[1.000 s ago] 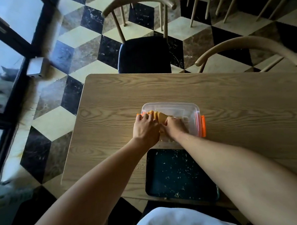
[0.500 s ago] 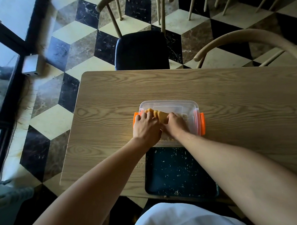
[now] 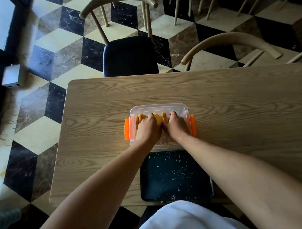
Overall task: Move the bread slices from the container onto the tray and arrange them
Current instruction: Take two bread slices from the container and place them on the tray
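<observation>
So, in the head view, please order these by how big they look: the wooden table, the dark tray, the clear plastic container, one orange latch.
1. Wooden table, largest.
2. Dark tray; it lies nearer the camera, which may flatter it.
3. Clear plastic container, partly hidden by both hands.
4. Orange latch, smallest.

Wooden table (image 3: 234, 100): clear container (image 3: 185, 108), dark tray (image 3: 175, 176) just beside, nearer.

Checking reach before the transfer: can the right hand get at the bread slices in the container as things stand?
Probably yes. The right hand is already inside the open container, fingers against the bread slices. No lid is on it; only the left hand crowds in beside. Whether it has a grip is unclear.
</observation>
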Motion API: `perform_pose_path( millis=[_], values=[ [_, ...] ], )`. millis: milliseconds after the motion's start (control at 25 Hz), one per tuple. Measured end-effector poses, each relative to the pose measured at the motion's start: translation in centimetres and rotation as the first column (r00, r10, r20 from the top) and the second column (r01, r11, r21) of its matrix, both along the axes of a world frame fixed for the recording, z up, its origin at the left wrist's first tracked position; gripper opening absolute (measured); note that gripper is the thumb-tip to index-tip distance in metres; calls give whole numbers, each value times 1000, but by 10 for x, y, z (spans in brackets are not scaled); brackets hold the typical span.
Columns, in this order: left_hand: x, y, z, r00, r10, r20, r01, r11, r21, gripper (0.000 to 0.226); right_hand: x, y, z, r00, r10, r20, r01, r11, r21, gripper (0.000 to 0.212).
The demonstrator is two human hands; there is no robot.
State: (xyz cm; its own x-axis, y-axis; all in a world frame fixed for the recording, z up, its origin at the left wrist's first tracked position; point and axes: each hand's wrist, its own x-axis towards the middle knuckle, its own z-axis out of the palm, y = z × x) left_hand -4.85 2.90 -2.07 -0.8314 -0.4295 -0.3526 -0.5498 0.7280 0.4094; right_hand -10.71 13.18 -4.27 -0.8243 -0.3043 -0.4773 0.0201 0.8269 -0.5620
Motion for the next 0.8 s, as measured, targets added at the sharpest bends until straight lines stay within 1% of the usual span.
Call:
perform_pose_path(
  millis=[120, 240, 320, 401, 441, 521, 561, 601, 681, 801],
  values=[
    [-5, 2, -5, 981, 195, 6, -194, 973, 123, 36, 1, 0, -1, 999, -40, -25, 40, 999, -5, 52],
    [-12, 4, -11, 938, 347, -6, -340, 922, 187, 37, 4, -5, -3, 995, -51, -89, 55, 997, 54, 43],
    [-15, 5, -15, 927, 375, 17, -371, 910, 182, 38, 4, -8, -5, 994, -65, -92, 74, 992, 98, 38],
    [-16, 4, -20, 932, 357, 68, -363, 922, 132, 32, 1, -10, -10, 989, -133, -58, 139, 982, 124, 25],
    [-16, 4, -21, 933, 349, 94, -358, 926, 121, 26, -1, -11, -10, 979, -202, -37, 205, 972, 118, 27],
    [-15, 4, -23, 926, 359, 117, -373, 916, 146, 13, 0, -15, -11, 928, -373, 13, 371, 926, 68, 49],
    [-14, 4, -23, 922, 368, 117, -384, 909, 164, 9, 2, -17, -12, 899, -437, 31, 436, 899, 46, 55],
    [-13, 3, -23, 920, 374, 117, -390, 904, 176, 9, 2, -20, -13, 880, -474, 25, 473, 880, 46, 56],
    [-11, 1, -20, 922, 373, 105, -387, 902, 193, 13, 3, -21, -9, 907, -420, -24, 420, 903, 91, 51],
    [-8, -1, -10, 925, 376, 62, -380, 899, 218, 25, 3, -14, -1, 981, -187, -43, 192, 966, 171, 26]
  ],
)
